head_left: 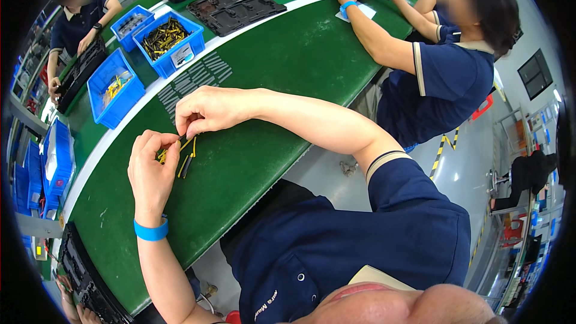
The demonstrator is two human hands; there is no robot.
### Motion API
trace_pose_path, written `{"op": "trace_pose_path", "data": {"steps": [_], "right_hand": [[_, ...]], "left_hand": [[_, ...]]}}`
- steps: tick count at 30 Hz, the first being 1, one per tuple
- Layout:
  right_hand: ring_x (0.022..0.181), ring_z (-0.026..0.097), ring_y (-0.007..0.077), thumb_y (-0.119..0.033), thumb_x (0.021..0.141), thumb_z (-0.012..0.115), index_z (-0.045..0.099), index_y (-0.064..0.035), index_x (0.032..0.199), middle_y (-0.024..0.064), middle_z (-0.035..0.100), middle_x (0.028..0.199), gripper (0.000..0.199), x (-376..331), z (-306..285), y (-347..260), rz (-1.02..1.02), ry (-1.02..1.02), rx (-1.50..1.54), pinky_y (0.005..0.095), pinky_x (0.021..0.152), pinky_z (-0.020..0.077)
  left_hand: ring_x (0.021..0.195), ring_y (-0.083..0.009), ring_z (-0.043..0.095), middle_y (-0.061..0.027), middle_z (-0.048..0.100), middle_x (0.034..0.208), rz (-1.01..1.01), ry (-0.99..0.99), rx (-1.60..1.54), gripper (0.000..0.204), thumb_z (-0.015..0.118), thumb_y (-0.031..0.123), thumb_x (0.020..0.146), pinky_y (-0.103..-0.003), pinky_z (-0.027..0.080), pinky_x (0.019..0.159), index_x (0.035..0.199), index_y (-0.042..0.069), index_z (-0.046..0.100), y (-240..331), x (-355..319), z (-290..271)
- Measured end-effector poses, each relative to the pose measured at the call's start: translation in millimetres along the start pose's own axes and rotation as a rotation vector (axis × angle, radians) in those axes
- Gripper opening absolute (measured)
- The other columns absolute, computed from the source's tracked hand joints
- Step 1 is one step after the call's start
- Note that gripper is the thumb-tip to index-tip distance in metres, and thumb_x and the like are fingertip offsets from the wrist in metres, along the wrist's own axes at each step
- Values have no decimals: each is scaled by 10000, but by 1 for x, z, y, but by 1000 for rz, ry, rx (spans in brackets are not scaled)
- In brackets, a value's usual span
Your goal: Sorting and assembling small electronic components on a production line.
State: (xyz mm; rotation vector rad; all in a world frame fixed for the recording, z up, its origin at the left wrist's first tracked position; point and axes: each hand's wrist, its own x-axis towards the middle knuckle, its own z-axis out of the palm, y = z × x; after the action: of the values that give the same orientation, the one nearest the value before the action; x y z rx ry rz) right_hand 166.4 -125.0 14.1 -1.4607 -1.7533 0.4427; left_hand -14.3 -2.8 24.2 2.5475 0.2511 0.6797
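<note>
My left hand point(150, 168), with a blue band at its wrist, is closed in a pinch over the green tabletop. My right hand point(211, 111) reaches across from the right, its thumb and fingers also pinched. The fingertips of both meet at a small black-and-yellow piece point(183, 139), mostly hidden by them. Just beneath lie several thin black-and-yellow pieces point(186, 165), loose on the table beside my left thumb. Beyond my right hand, short grey strips point(195, 78) are laid out in rows.
A blue bin point(197, 45) full of black-and-yellow pieces stands farther off, beside another blue bin point(99, 105) with small pale and yellow parts. Black moulded trays point(237, 9) lie at the back. Co-workers sit at right point(444, 78) and far left point(81, 18). Another black tray point(90, 276) is at near left.
</note>
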Motion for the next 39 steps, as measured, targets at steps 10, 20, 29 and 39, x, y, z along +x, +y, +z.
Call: {"op": "trace_pose_path", "data": {"steps": [10,20,29,39], "right_hand": [[788,600,202,-36,783,708,664,-46,860,57,589,845,89,0,2,7,-110,44,-51,322,672,492],[794,589,195,-35,786,708,653,-48,841,51,583,855,79,-1,3,3,-164,25,-19,317,660,482],[831,613,151,7,821,673,652,-6,895,75,590,907,78,1,-3,8,-246,105,157,266,701,529],[699,595,95,-52,845,675,647,-17,925,24,639,788,92,-18,-63,38,278,208,-234,256,643,500]], "left_hand": [[782,-230,592,-61,601,816,53,16,10,59,678,62,782,-333,487,699,823,33,647,1,0,3],[767,-228,576,-55,592,804,34,62,28,47,659,49,755,-341,479,679,752,34,614,1,0,5],[781,-247,576,-50,592,800,113,95,127,39,633,37,725,-355,490,694,726,51,597,-4,1,4],[811,-216,591,-45,580,808,-92,68,236,67,591,138,776,-336,484,713,771,72,604,-17,1,-12]]}}
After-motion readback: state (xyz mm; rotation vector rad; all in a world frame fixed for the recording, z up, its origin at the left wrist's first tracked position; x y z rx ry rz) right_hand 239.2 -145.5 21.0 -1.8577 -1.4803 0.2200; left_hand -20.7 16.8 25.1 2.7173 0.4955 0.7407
